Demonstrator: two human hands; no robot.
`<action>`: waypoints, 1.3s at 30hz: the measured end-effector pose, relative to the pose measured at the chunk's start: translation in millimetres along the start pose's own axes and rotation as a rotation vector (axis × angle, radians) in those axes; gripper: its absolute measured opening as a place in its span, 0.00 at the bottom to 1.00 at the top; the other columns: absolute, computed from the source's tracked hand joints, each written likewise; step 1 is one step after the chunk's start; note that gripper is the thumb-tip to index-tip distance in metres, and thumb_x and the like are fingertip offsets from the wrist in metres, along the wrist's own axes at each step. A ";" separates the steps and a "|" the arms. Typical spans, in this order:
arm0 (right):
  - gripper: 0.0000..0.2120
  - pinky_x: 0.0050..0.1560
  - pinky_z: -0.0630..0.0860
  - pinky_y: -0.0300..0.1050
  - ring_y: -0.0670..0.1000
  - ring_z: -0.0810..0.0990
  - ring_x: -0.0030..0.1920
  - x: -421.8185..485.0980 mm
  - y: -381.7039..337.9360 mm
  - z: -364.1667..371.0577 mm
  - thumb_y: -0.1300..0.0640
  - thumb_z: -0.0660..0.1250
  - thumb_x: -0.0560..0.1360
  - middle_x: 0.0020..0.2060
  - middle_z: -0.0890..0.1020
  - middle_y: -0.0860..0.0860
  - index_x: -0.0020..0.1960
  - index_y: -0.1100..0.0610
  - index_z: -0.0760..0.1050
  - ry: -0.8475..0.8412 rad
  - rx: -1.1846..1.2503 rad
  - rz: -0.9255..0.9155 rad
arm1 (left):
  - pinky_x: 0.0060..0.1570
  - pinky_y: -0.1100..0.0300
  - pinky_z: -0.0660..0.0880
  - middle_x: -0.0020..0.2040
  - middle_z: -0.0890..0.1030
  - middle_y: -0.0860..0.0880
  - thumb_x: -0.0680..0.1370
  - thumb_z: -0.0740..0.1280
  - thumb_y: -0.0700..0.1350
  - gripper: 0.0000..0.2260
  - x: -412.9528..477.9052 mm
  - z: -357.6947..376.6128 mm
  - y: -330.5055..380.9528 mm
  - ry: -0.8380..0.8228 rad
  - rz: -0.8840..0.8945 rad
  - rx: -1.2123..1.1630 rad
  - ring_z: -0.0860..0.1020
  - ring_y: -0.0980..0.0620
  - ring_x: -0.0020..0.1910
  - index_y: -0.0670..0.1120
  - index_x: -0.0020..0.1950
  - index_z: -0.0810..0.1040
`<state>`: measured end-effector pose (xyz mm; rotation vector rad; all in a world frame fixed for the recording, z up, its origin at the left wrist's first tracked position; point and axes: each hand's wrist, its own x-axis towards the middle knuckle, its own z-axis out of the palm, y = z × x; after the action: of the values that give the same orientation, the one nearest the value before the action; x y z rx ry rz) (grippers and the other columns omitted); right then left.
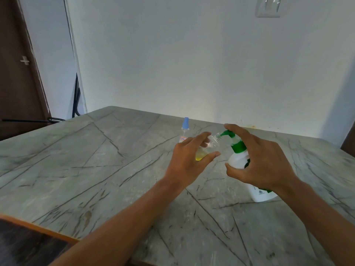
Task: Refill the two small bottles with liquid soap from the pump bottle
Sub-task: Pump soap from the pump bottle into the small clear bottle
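We are holding the small clear plastic bottle [208, 145], tilted, a little yellow soap in its base, in our left grip [189, 160], its open mouth at the green nozzle [225, 133] of the white pump bottle [240, 160], though contact is hard to judge. Our right grip [263, 162] is clasping that pump bottle, forefinger on the pump head. We are favouring slow, full presses. The blue-capped second small bottle [185, 129] is standing behind on the grey veined counter [96, 160], below a white wall [192, 64].
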<state>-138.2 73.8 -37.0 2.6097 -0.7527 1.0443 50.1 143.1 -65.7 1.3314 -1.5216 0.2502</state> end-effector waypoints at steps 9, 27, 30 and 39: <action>0.45 0.38 0.70 0.37 0.48 0.75 0.34 -0.4 7.8 -2.1 0.42 0.79 0.59 0.45 0.82 0.49 0.71 0.47 0.63 -0.036 -0.067 -0.049 | 0.51 0.66 0.77 0.52 0.81 0.54 0.71 0.73 0.57 0.24 -3.5 5.9 -1.9 -0.017 -0.016 -0.020 0.78 0.60 0.49 0.50 0.64 0.74; 0.42 0.35 0.71 0.36 0.46 0.74 0.32 -5.6 8.9 -5.8 0.39 0.72 0.61 0.44 0.82 0.47 0.71 0.48 0.64 0.030 -0.010 -0.058 | 0.48 0.77 0.71 0.50 0.81 0.57 0.69 0.73 0.57 0.24 -6.4 8.7 10.0 0.009 -0.008 -0.085 0.76 0.67 0.47 0.50 0.62 0.75; 0.43 0.36 0.72 0.34 0.45 0.75 0.33 -5.6 6.1 -4.7 0.40 0.74 0.60 0.45 0.82 0.46 0.71 0.46 0.62 0.054 0.047 -0.041 | 0.48 0.76 0.72 0.50 0.81 0.58 0.70 0.73 0.57 0.24 -6.2 8.8 11.9 0.027 -0.015 -0.102 0.76 0.69 0.45 0.50 0.62 0.75; 0.41 0.41 0.71 0.30 0.47 0.79 0.37 -2.6 3.6 -0.5 0.40 0.75 0.59 0.47 0.78 0.40 0.68 0.39 0.60 0.058 0.146 0.028 | 0.48 0.72 0.74 0.49 0.81 0.57 0.70 0.73 0.57 0.24 -6.2 8.8 11.6 0.037 -0.023 -0.118 0.78 0.63 0.47 0.49 0.62 0.76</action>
<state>-142.0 71.9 -38.4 2.6831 -0.7278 1.2213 34.8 144.7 -69.1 1.2435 -1.4663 0.1669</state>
